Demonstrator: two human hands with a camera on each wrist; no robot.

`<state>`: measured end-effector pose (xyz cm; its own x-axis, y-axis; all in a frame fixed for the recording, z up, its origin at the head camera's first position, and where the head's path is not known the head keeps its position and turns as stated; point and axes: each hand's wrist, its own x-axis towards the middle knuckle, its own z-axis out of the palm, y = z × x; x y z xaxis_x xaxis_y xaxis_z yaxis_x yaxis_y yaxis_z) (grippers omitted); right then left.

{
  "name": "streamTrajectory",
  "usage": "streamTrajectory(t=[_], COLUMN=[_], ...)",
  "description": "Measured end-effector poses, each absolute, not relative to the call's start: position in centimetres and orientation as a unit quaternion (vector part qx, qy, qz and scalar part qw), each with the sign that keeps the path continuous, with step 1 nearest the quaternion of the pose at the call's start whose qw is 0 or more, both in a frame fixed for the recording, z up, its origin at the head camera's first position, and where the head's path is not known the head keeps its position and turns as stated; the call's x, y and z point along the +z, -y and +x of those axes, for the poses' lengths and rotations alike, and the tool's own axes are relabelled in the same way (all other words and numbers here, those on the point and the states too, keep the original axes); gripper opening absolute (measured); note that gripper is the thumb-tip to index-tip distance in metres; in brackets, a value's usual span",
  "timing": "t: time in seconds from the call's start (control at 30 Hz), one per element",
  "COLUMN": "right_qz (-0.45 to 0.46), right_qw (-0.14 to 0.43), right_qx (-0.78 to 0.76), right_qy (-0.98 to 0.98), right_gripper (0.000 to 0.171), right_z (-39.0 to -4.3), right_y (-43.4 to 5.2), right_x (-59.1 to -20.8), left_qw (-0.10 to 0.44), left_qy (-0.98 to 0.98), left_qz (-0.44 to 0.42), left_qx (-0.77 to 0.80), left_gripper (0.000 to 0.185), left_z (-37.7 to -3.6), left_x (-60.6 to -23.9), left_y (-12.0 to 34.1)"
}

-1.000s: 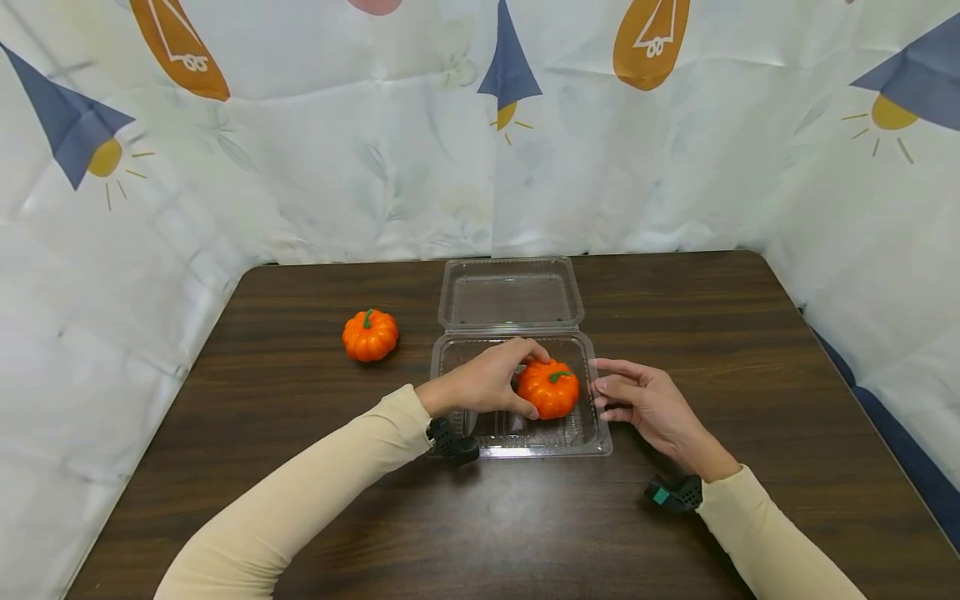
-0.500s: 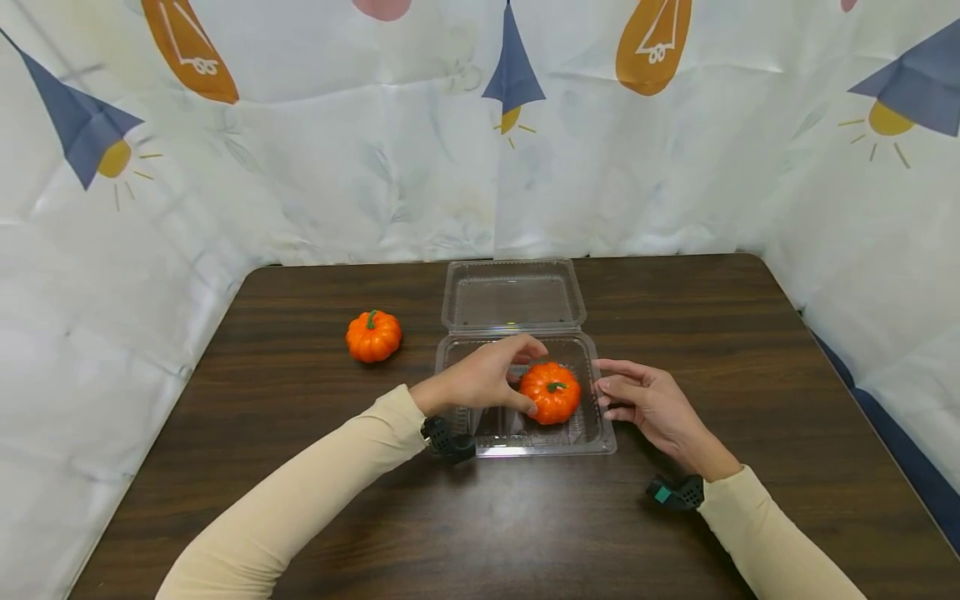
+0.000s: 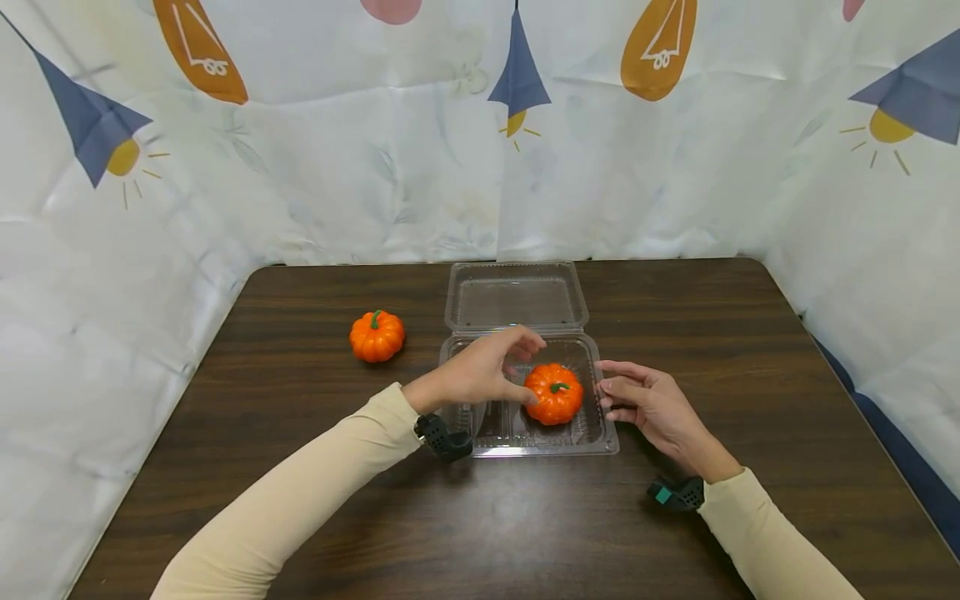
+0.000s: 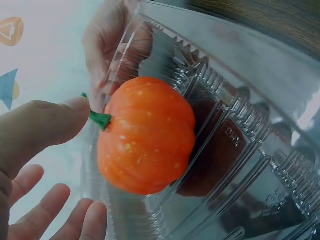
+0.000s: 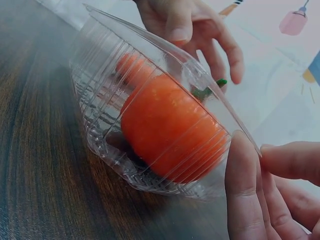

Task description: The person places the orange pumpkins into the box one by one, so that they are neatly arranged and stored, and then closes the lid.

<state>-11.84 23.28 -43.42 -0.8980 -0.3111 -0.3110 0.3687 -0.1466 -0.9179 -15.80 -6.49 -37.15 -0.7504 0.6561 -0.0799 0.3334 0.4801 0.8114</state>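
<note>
Head view: a dark brown wood-grained table (image 3: 487, 533) is seen, and on it a clear hinged plastic container (image 3: 543, 452) is set. Its transparent lid (image 3: 517, 297) is folded back on the far side. Fine ribs are moulded into the container walls, and raised ridges are seen across its floor.

A glossy orange lobed pumpkin (image 3: 557, 398) with a green stem (image 4: 101, 119) is seated in the right part of the base, stem upward. Small pale specks are shown on its rounded skin in the left wrist view. A second orange pumpkin (image 3: 377, 337), similarly ribbed and green-stemmed, is placed on bare wood to the left of the container, well apart from it.

The left hand (image 3: 480, 371) is held above the container beside the pumpkin, thumb and fingers spread wide apart; nothing is gripped. The thumb tip is seen close to the stem; whether the pumpkin is touched cannot be told.

By the right hand (image 3: 648, 408), the container's right rim is pinched between thumb and fingers, as recorded in the right wrist view. A black wrist device (image 3: 444, 439) is worn on the left arm below a cream sleeve (image 3: 300, 508).
</note>
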Motion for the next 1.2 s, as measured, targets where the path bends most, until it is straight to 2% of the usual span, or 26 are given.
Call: streamTrajectory(t=[0.5, 1.2], right_qz=[0.01, 0.001], right_qw=[0.247, 0.253], right_qx=[-0.745, -0.746], right_qy=[-0.62, -0.616], right_gripper=[0.021, 0.019], right_z=[-12.3, -12.5], right_y=[-23.5, -23.5], right_x=[-43.5, -43.5], left_qw=[0.146, 0.044], left_qy=[-0.834, -0.852], left_qz=[0.263, 0.197], left_qx=[0.462, 0.484], left_gripper=[0.065, 0.059], left_z=[-15.7, -15.6], left_x=[-35.4, -33.8], left_y=[9.3, 15.7])
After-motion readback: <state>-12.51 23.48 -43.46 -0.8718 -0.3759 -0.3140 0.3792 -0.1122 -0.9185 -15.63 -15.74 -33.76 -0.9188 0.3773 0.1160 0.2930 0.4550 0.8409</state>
